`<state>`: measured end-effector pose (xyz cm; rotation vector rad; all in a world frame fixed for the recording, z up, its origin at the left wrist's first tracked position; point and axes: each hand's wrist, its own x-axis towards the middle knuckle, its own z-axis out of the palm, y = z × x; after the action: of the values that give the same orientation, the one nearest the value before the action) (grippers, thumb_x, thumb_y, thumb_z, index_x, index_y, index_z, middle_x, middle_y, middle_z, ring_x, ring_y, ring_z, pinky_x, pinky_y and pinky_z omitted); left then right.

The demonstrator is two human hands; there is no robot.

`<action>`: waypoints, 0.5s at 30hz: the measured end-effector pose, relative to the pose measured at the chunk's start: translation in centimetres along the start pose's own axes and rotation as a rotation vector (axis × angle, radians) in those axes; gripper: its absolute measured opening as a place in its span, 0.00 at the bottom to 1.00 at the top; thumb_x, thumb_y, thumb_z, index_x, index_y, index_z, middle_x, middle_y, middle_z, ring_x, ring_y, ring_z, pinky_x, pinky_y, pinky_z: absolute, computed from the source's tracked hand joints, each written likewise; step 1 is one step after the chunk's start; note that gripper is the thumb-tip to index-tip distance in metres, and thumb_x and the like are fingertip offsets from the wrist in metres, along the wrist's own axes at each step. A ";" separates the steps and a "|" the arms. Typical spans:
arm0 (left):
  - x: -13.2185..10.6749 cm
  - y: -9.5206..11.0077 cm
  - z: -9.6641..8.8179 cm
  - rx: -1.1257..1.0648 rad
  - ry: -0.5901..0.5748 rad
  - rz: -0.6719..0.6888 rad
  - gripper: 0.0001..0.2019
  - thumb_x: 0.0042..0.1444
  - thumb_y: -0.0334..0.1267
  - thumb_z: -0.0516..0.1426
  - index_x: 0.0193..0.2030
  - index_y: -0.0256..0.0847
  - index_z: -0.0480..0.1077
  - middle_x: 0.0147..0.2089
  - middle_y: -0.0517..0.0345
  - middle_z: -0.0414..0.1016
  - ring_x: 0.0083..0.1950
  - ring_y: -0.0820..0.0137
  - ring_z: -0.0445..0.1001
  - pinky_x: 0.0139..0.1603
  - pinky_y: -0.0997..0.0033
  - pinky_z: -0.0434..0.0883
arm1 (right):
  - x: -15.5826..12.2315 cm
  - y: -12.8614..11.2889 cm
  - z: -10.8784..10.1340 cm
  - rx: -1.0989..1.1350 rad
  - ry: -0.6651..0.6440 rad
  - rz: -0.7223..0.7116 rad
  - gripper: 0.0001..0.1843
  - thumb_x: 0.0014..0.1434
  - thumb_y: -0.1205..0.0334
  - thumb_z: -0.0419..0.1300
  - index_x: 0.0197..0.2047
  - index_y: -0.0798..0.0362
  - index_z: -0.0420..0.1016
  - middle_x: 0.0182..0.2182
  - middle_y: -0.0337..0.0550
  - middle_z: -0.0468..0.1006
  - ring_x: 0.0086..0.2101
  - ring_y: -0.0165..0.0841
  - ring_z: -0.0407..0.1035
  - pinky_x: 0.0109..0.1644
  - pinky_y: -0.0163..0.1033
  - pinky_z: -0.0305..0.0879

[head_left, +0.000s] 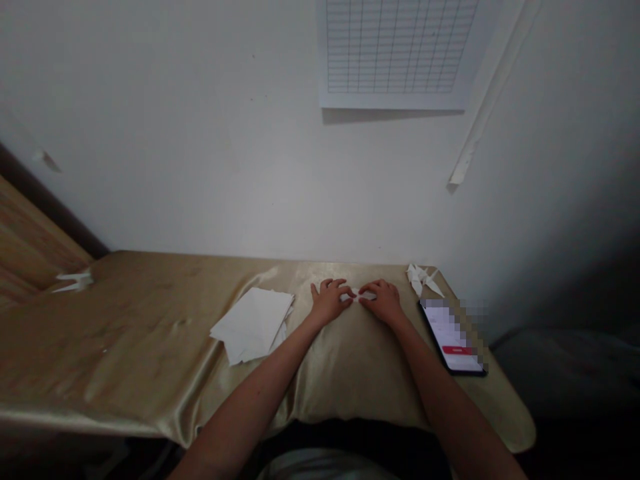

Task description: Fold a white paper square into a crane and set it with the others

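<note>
Between my two hands lies a small piece of folded white paper (pixel 357 295), low on the gold cloth. My left hand (pixel 330 300) pinches its left side with thumb and forefinger, the other fingers fanned out beyond. On the opposite side my right hand (pixel 382 300) grips the paper with thumb and forefinger in the same way. The fingers cover most of the paper, so its exact folds cannot be made out. To the left of my left forearm sits a loose stack of white paper sheets (pixel 255 320).
A smartphone (pixel 453 337) with a lit screen lies right of my right arm. Behind it are folded paper cranes (pixel 423 280) by the wall. Another folded white paper shape (pixel 75 281) sits far left. The gold-clothed table (pixel 150 320) meets a wall bearing a printed grid sheet (pixel 395 53).
</note>
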<state>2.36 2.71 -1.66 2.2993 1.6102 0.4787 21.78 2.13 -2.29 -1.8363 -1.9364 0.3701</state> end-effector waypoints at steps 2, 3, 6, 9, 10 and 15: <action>0.1 -0.4 -0.3 -0.002 -0.031 0.003 0.10 0.62 0.45 0.60 0.50 0.64 0.77 0.71 0.68 0.64 0.73 0.51 0.54 0.69 0.23 0.41 | 0.2 0.2 -0.1 0.007 -0.023 -0.011 0.14 0.57 0.58 0.66 0.47 0.40 0.83 0.50 0.43 0.75 0.54 0.39 0.66 0.64 0.45 0.50; 0.2 -0.6 -0.4 -0.002 -0.046 0.004 0.11 0.62 0.45 0.60 0.50 0.65 0.77 0.72 0.69 0.63 0.74 0.51 0.53 0.69 0.24 0.41 | 0.2 0.3 -0.2 0.009 -0.032 -0.017 0.14 0.58 0.60 0.65 0.48 0.39 0.83 0.50 0.42 0.76 0.54 0.38 0.66 0.63 0.44 0.50; 0.3 -0.7 -0.7 -0.005 -0.079 0.000 0.12 0.62 0.45 0.59 0.51 0.66 0.77 0.73 0.70 0.61 0.74 0.51 0.52 0.70 0.25 0.40 | 0.3 0.6 -0.5 0.013 -0.039 -0.028 0.16 0.57 0.63 0.64 0.49 0.39 0.82 0.50 0.42 0.77 0.55 0.37 0.67 0.64 0.44 0.52; 0.2 -0.6 -1.1 -0.001 -0.111 -0.006 0.13 0.63 0.44 0.59 0.52 0.67 0.76 0.74 0.69 0.60 0.75 0.50 0.51 0.70 0.26 0.40 | 0.4 0.9 -0.8 0.019 -0.056 -0.055 0.18 0.56 0.66 0.63 0.48 0.40 0.83 0.50 0.41 0.78 0.54 0.36 0.68 0.63 0.43 0.54; 0.2 -0.5 -1.3 0.002 -0.123 -0.007 0.14 0.63 0.43 0.58 0.53 0.67 0.76 0.74 0.69 0.60 0.75 0.50 0.51 0.70 0.26 0.40 | 0.5 1.0 -0.9 0.022 -0.065 -0.063 0.18 0.56 0.67 0.63 0.48 0.40 0.83 0.50 0.41 0.78 0.53 0.36 0.69 0.63 0.42 0.55; 0.1 -0.5 -1.7 0.009 -0.154 -0.007 0.16 0.63 0.42 0.58 0.55 0.67 0.75 0.75 0.68 0.59 0.75 0.50 0.51 0.71 0.27 0.40 | 0.6 1.3 -1.0 0.044 -0.076 -0.070 0.20 0.54 0.69 0.63 0.49 0.42 0.83 0.51 0.42 0.78 0.54 0.37 0.68 0.63 0.43 0.56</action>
<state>1.23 3.08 -0.28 2.2751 1.5487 0.2851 23.42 2.73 -1.99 -1.7453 -2.0202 0.4625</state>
